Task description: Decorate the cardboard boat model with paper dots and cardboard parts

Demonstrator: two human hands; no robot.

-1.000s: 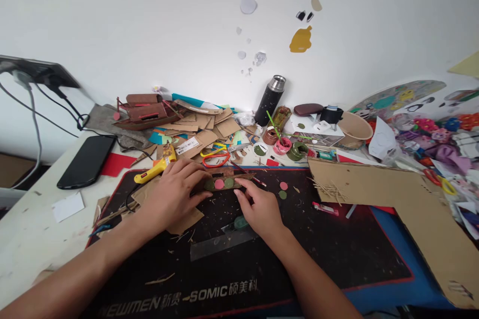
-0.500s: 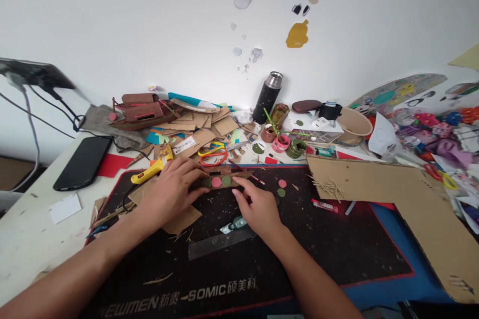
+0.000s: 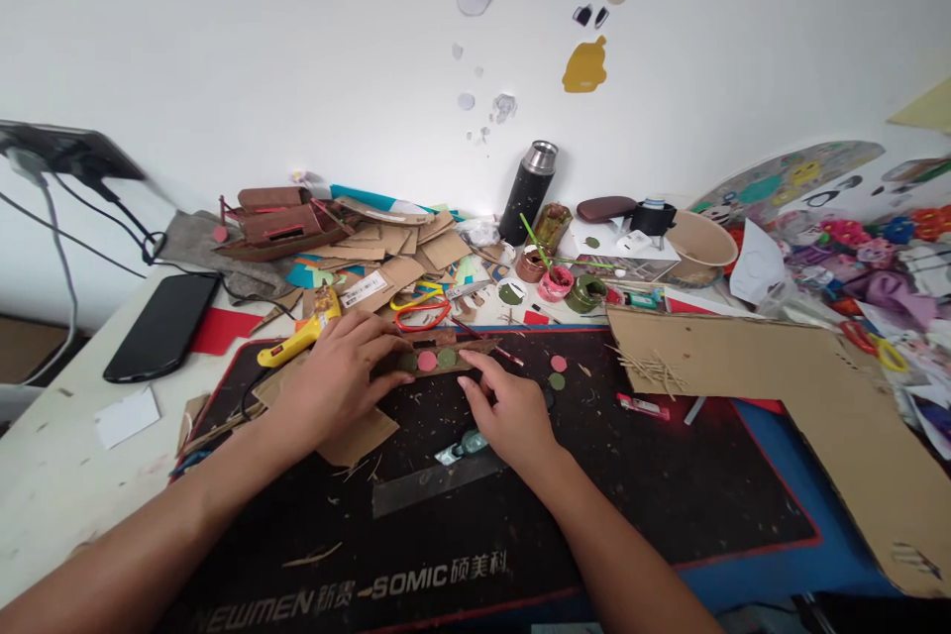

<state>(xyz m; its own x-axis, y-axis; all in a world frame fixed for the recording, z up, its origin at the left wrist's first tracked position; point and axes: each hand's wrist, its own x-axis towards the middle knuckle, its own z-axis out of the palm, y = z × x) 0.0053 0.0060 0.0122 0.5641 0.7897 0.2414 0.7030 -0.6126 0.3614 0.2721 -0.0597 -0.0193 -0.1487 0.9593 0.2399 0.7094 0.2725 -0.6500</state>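
A narrow brown cardboard strip [image 3: 453, 366] lies across the upper part of the black desk mat [image 3: 594, 505]. On it sit a pink paper disc [image 3: 427, 361] and two green discs [image 3: 447, 359], one partly covered by fingers. My left hand [image 3: 338, 371] grips the strip's left end, thumb at the near edge and index above. At the right end, my right hand [image 3: 512, 406] has its index fingertip on the strip and its thumb close to the near edge; the other fingers are curled. Just below lies a green utility knife [image 3: 468, 444].
A yellow glue gun [image 3: 301, 337] and orange scissors [image 3: 421, 315] lie beyond my hands. Open paint jars [image 3: 554, 283] and a black thermos [image 3: 528, 193] stand at the back. Two loose discs [image 3: 557, 372], a red lighter-like object [image 3: 643, 406] and a large cardboard piece [image 3: 713, 357] are to the right.
The view has shifted very slightly. Both hands keep the same position on the strip, and no object has visibly moved.
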